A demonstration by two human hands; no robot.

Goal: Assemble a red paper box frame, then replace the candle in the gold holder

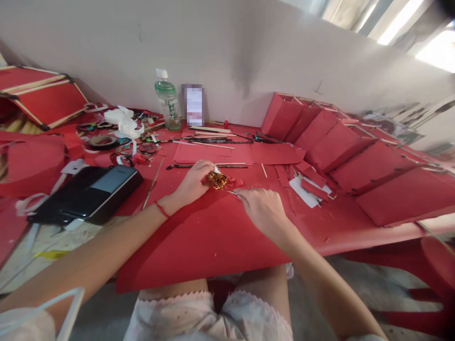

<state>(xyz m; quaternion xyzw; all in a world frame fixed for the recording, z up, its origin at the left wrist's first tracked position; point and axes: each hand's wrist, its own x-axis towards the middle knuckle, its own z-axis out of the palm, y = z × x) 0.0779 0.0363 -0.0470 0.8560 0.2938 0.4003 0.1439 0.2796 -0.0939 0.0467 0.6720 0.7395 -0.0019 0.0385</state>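
Against a pale wall (227, 47), a red table (369, 234) runs from left to right. At the left sit red paper frames (46, 97), then a black case (85, 195), a tape roll (102, 142) and a water bottle (168, 102), with a row of red paper panels (369, 166) at the far right. Over a red paper sheet (199, 241), the left hand (190, 183) curls closed, clamped on a small gold-and-red bundle (216, 180) near the table's middle. Just beside it, the right hand (265, 210) pinches a thin pale stick (232, 192), fingers together, its tip close to the bundle.
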